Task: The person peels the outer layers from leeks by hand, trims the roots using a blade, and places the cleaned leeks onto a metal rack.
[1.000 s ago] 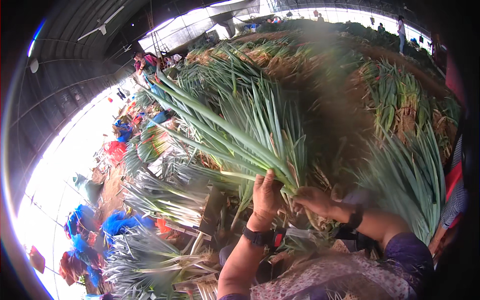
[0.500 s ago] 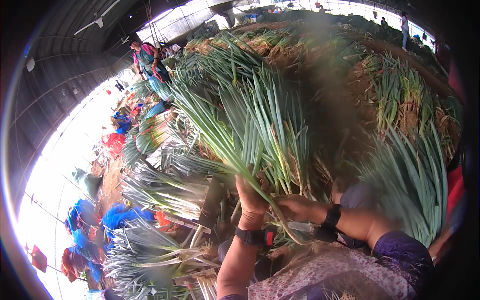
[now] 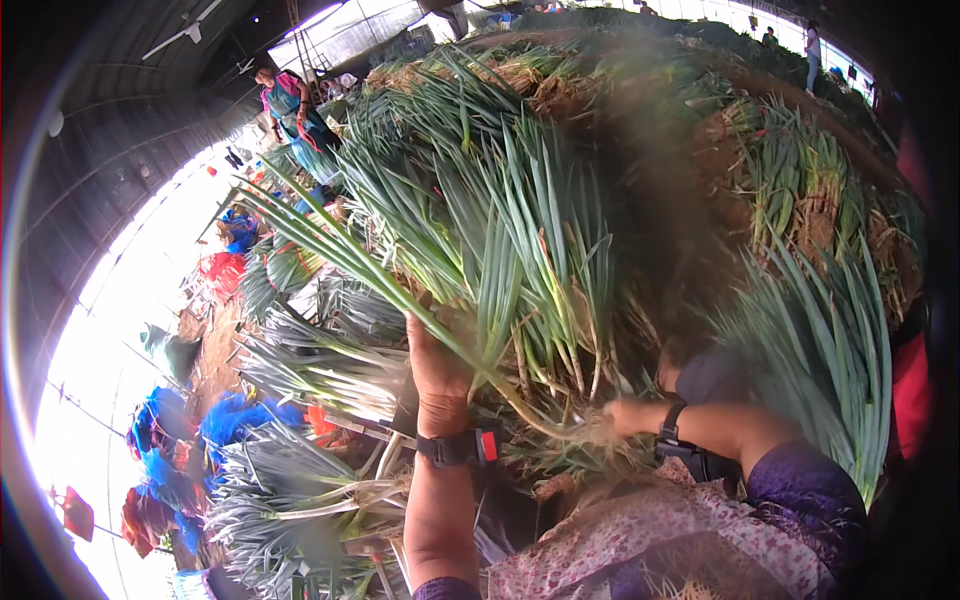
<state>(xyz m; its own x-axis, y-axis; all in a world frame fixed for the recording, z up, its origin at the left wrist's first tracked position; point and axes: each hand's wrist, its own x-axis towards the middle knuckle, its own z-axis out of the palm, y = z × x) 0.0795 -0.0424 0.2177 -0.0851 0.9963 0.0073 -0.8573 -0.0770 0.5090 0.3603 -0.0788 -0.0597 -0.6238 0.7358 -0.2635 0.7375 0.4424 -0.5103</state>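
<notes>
A long green onion [image 3: 470, 365] slants across in front of me, its leaves up to the left and its pale root end low on the right. My left hand [image 3: 438, 362] is closed around its stalk about midway. At the whiskery roots [image 3: 592, 430], my right hand [image 3: 632, 415] is closed, its fingertips partly hidden and slightly blurred. Just beyond my hands stands a thick heap of green onions [image 3: 545, 240] with long leaves. On the left lie bunches with white stalks [image 3: 365, 385], and more onions [image 3: 300, 490] are spread nearer to me.
To the right, a leafy bundle [image 3: 820, 370] leans near my right arm. Blue netting [image 3: 240, 420] and red netting [image 3: 222, 272] lie on the left. Farther back, a person in an apron [image 3: 295, 115] stands by the heaps. Soil [image 3: 700, 210] shows between rows of onions.
My left hand has moved left with the onion, whose leaves have swung left, clear of the heap. My right hand has shifted slightly right, to the roots. The hands are farther apart.
</notes>
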